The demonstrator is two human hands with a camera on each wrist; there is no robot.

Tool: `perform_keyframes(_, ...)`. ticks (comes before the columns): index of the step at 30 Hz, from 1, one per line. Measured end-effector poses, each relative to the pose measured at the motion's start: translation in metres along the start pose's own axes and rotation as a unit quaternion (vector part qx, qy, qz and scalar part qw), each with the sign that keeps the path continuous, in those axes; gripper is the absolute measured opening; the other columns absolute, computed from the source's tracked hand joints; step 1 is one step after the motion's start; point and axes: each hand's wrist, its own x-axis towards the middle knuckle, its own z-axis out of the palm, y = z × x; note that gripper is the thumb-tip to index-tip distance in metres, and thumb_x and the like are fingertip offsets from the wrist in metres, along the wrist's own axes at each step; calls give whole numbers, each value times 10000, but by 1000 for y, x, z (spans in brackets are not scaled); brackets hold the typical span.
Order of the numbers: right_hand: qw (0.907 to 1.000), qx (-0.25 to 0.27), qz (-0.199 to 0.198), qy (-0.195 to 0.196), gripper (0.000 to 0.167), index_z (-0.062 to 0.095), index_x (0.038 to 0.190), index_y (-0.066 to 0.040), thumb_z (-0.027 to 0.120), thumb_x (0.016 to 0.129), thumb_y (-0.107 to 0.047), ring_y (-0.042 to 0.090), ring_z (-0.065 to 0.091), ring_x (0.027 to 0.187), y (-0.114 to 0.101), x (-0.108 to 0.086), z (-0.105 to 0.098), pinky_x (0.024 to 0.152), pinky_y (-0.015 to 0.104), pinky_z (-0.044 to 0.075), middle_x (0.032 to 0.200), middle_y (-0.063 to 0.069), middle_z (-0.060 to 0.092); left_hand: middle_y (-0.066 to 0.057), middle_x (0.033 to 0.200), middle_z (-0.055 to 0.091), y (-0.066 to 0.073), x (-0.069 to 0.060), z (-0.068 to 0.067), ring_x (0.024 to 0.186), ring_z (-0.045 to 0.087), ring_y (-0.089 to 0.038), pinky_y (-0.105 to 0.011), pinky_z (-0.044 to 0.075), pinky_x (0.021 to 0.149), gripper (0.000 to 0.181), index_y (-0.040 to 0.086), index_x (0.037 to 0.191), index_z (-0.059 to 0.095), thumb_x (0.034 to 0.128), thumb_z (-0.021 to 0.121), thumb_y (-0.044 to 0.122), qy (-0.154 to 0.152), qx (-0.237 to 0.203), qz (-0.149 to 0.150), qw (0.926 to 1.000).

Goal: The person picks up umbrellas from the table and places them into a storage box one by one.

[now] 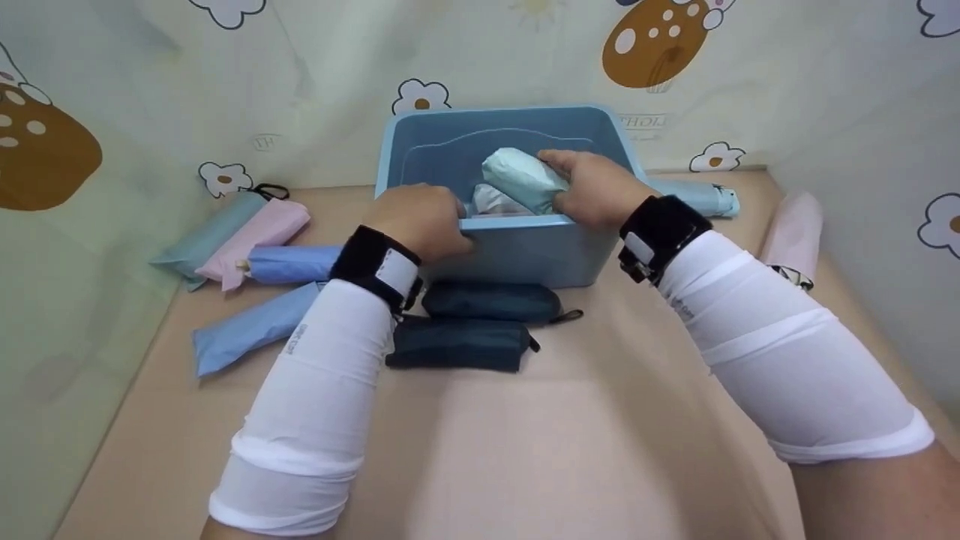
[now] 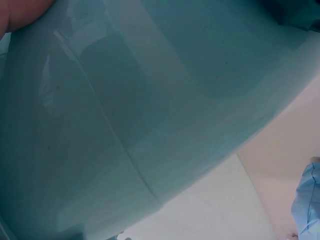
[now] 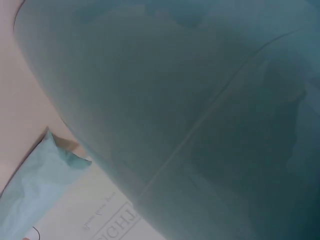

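A light blue plastic bin (image 1: 517,255) stands near the back of the table. My left hand (image 1: 420,217) grips its front rim toward the left corner, fingers over the edge and hidden inside. With my right hand (image 1: 600,187) I hold a mint green folded umbrella (image 1: 521,174) by its near end, tilted over the bin's opening. Beneath it, a whitish folded umbrella (image 1: 495,201) shows partly inside the bin. Both wrist views are mostly filled by the bin wall (image 2: 150,110); a fingertip shows in the left one's top corner.
Two dark navy umbrellas (image 1: 457,343) lie before the bin. At left are a grey-green umbrella (image 1: 214,232), a pink one (image 1: 255,240) and two blue ones (image 1: 255,326). A light blue-green umbrella (image 1: 697,198) and a pale pink one (image 1: 795,232) lie at right. Patterned cloth surrounds the table.
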Motion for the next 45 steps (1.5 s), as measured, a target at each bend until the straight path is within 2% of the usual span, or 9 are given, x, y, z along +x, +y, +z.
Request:
perform_keyframes(6, 9999, -111, -64, -39, 680, 468, 1590, -135, 415, 930, 19, 320, 562, 1385, 1, 1, 0, 1084, 474, 475, 1463, 197, 627, 53, 605, 331, -1, 0, 0, 612, 364, -175, -348, 265, 524, 424, 201, 602, 404, 846, 717, 351, 71, -3, 56, 10000)
perform_keyframes(14, 10000, -32, 9, 29, 664, 542, 1538, -112, 385, 913, 48, 332, 582, 1369, 0, -1, 0, 1122, 513, 485, 1399, 191, 674, 29, 630, 463, 0, -1, -1, 654, 488, -207, -363, 366, 553, 370, 186, 614, 500, 838, 730, 369, 48, -22, 55, 10000)
perform_keyframes(20, 9956, 60, -285, 888, 489, 602, 1472, -73, 442, 1010, -52, 325, 599, 1338, 4, -8, 6, 1116, 510, 486, 1417, 177, 660, 14, 664, 531, 0, 0, 0, 696, 544, -221, -369, 410, 592, 343, 175, 637, 563, 845, 729, 391, 28, -10, 43, 10000)
perform_keyframes(25, 9723, 777, -125, 2203, 391, 637, 1420, -72, 489, 1078, -191, 276, 588, 1318, 27, -20, -8, 1146, 461, 459, 1431, 132, 653, 7, 657, 527, -1, 1, 1, 699, 553, -230, -373, 415, 596, 371, 166, 630, 553, 849, 739, 402, 55, 12, 16, 10000)
perform_keyframes(28, 9487, 1200, 627, 2859, 428, 588, 1466, -114, 436, 1100, -275, 243, 527, 1361, 63, -29, -32, 1175, 414, 420, 1504, 99, 595, 4, 666, 550, -1, 1, 1, 698, 553, -232, -370, 412, 593, 365, 170, 629, 563, 846, 746, 400, 86, 14, 20, 10000)
perform_keyframes(31, 9319, 1098, 1462, 3132, 511, 482, 1552, -111, 382, 1088, -300, 271, 416, 1473, 111, -40, -53, 1232, 427, 342, 1616, 120, 468, 16, 649, 491, -1, 2, 1, 675, 499, -218, -360, 371, 569, 378, 179, 612, 497, 841, 733, 367, 104, 21, 67, 9999)
perform_keyframes(37, 9271, 367, 2846, 2411, 745, 180, 1664, -16, 422, 1053, -368, 522, 130, 1556, 195, -74, -68, 1254, 632, 236, 1708, 312, 152, 36, 623, 372, -1, 1, -1, 641, 430, -206, -359, 330, 540, 400, 187, 600, 408, 824, 709, 328, 94, 29, 96, 9999)
perform_keyframes(42, 9278, -22, 3482, 1341, 968, -2, 1626, 92, 480, 1032, -500, 657, 208, 1437, 225, -93, -55, 1165, 733, 306, 1581, 486, 144, 16, 645, 463, -1, 0, -2, 675, 506, -226, -368, 390, 571, 382, 180, 614, 461, 834, 715, 360, 27, 18, 73, 10000)
perform_keyframes(45, 9316, -180, 3562, 706, 1020, -51, 1561, 184, 506, 1028, -483, 666, 315, 1335, 231, -99, -46, 1131, 718, 367, 1454, 549, 230, 10, 657, 503, 1, 0, -2, 682, 530, -229, -368, 405, 579, 367, 178, 625, 492, 843, 720, 364, 9, -7, 77, 10000)
